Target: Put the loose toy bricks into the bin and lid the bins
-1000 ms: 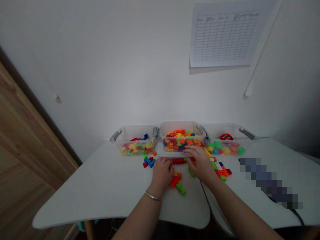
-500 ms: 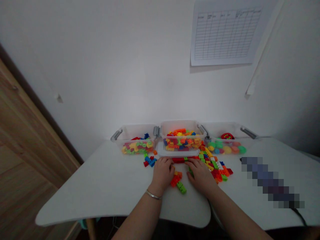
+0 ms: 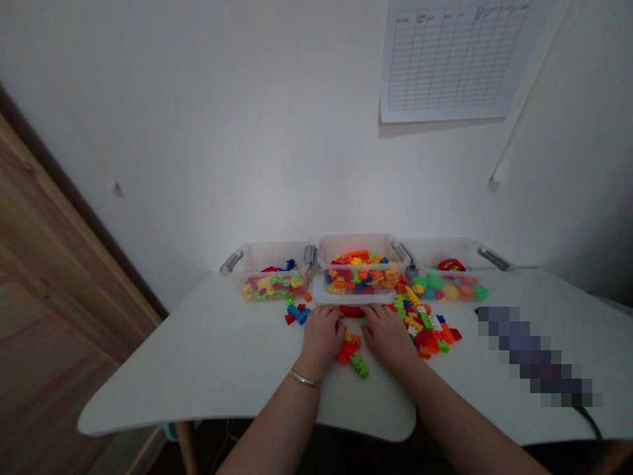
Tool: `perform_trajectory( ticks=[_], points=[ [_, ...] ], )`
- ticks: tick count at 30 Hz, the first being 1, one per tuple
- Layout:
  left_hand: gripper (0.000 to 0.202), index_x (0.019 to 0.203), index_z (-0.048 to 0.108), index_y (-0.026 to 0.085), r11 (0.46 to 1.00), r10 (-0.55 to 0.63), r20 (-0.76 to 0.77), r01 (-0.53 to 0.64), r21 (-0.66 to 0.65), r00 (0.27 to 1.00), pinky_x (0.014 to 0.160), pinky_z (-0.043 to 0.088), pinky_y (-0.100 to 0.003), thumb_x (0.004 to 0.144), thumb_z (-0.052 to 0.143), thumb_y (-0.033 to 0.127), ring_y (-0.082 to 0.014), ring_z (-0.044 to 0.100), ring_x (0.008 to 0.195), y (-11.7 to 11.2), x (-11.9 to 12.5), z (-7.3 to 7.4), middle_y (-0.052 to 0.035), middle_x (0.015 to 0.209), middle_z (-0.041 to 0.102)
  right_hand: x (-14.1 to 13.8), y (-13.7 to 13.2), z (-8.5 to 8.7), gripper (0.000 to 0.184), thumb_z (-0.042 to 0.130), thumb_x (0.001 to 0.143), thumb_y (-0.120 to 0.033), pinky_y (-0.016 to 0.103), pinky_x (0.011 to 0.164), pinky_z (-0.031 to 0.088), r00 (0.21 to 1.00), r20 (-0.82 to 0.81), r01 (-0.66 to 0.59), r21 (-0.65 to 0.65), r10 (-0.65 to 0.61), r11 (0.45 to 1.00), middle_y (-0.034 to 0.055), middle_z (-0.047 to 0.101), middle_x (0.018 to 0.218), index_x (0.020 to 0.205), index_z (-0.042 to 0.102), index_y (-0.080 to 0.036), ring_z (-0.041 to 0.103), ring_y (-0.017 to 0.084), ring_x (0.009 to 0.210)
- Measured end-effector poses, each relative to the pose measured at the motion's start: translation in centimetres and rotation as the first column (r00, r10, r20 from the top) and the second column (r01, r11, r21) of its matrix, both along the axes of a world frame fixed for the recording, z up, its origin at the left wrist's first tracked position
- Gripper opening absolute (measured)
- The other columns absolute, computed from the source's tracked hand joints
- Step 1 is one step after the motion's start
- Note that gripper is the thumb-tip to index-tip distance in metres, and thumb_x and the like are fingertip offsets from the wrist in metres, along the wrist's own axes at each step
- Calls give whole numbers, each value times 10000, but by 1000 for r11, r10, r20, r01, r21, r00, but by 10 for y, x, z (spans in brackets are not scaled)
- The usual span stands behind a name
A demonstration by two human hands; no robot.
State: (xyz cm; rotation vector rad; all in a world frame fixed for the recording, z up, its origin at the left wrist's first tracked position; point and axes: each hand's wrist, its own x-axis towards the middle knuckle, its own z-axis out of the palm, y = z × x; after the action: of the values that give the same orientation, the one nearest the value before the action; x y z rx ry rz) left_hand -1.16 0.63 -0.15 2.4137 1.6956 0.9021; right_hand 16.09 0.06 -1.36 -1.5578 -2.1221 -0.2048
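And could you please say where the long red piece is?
In the head view, the long red piece lies below centre, between the left hand and right hand, just in front of the middle bin.

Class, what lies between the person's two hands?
The head view shows a red bar in the gap, with orange blocks and a green block nearer the person.

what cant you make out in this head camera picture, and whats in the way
All in the head view:
- What, if anything, lies under the left hand: its own back and curled fingers hide it.
- Where the red piece ends: fingers of the left hand and right hand block it.
- Writing on the wall sheet: too small and blurred; top edge cut off.
- The long object at right: pixelated over.
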Motion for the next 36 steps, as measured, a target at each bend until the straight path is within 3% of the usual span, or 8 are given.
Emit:
perform_trajectory(
  ticks=[5,13,17,25,30,36],
  points=[
    [174,914,671,200,1000,12,-28,-12,8,1000,934,413,-395,786,559,160,-219,560,1005,0,0,0,-55,1018,662,-7,2,4,327,530,832,-212,385,850,426,998,50,45,-14,-45,999,122,628,1097,1150,601,-179,556,272,1003],
    [203,951,675,197,1000,4,-41,-3,15,999,938,403,-396,798,545,167,-224,556,1010,0,0,-1,-59,1049,661,-2,3,-2,249,461,863,-132,374,864,415,999,54,11,-49,-9,999,103,654,1031,1028,643,-170,561,251,961],
    [201,945,676,194,1000,4,-35,-4,-4,999,941,398,-398,797,544,169,-227,557,1015,1,1,-1,-60,1050,663,2,4,-4,273,450,868,-124,375,885,414,999,32,-21,-48,23,999,92,661,1034,1054,643,-177,561,249,970],
    [207,963,669,202,1000,-3,-37,3,-2,999,945,395,-394,796,550,177,-221,549,1026,1,0,-2,-63,1053,656,6,2,3,289,458,848,-141,400,922,445,955,-279,-96,20,97,995,89,662,1066,1086,618,-182,575,230,1015],
    [199,943,672,200,1000,-17,-18,17,11,1000,946,397,-382,801,535,171,-213,551,1009,0,-1,-3,-56,1028,659,16,2,20,235,495,861,-246,415,933,459,874,-449,-112,188,187,976,98,656,1066,1059,611,-197,586,230,1032],
    [192,926,677,202,1000,-9,-30,9,1,1000,936,398,-392,797,536,176,-216,552,994,0,-2,-2,-60,1022,659,30,13,58,284,548,837,-350,404,844,497,768,-629,79,281,121,957,100,644,1065,1074,598,-201,602,220,920]
  ],
)
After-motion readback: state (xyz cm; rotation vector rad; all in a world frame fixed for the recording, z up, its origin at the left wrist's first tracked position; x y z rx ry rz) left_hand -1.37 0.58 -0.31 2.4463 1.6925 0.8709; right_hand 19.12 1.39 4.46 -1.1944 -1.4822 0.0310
